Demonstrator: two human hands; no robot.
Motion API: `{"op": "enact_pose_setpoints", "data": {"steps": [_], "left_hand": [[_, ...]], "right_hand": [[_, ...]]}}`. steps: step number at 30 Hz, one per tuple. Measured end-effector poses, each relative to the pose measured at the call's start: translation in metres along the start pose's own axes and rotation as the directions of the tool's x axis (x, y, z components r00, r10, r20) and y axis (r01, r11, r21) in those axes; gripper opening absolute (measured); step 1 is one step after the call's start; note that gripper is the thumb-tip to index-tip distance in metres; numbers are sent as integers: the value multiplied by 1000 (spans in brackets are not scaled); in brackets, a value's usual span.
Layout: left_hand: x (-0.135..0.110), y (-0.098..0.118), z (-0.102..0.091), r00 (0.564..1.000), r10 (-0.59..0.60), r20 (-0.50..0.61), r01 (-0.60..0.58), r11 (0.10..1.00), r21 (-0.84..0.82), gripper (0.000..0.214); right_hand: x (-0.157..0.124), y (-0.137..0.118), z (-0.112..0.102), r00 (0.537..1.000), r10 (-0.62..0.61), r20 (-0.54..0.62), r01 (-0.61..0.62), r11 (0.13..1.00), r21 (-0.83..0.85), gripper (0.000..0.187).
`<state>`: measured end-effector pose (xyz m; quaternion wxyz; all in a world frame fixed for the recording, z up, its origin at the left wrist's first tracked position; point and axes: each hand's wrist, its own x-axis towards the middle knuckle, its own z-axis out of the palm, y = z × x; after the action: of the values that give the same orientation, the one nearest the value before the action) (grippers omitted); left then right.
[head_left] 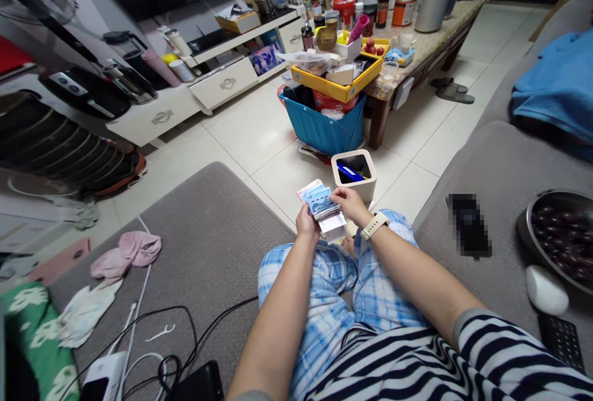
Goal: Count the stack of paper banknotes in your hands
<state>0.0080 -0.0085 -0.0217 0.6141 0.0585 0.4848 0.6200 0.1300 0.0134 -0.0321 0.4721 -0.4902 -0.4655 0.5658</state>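
Note:
In the head view, my left hand is closed around the near left side of a thick stack of printed paper slips. The top slip is light blue, with pinkish ones fanned out at the far left and pale ones hanging below. Whether they are tickets or cards I cannot tell. My right hand, with a beige watch band on its wrist, pinches the stack's right edge. Just beyond it stands a cream square bin with something blue inside.
A blue basket bears a yellow tray beside the cluttered low table. On the sofa at right are a dark phone, a bowl of dark fruit, a white mouse and a remote. Cables lie at left.

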Motion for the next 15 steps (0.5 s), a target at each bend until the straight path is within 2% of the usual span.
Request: {"op": "enact_pose_setpoints", "data": {"steps": [4, 8, 15], "left_hand": [[-2, 1, 1, 1000, -9, 21, 9, 1000, -11, 20], [-2, 2, 1, 999, -28, 31, 29, 999, -17, 20], [-1, 1, -1, 1000, 3, 24, -3, 1000, -11, 21]], "right_hand": [[2, 1, 0, 999, 8, 37, -9, 999, 32, 26], [2, 2, -1, 998, -27, 60, 28, 999, -20, 28], [0, -1, -2, 996, -36, 84, 37, 999, -21, 26]]}}
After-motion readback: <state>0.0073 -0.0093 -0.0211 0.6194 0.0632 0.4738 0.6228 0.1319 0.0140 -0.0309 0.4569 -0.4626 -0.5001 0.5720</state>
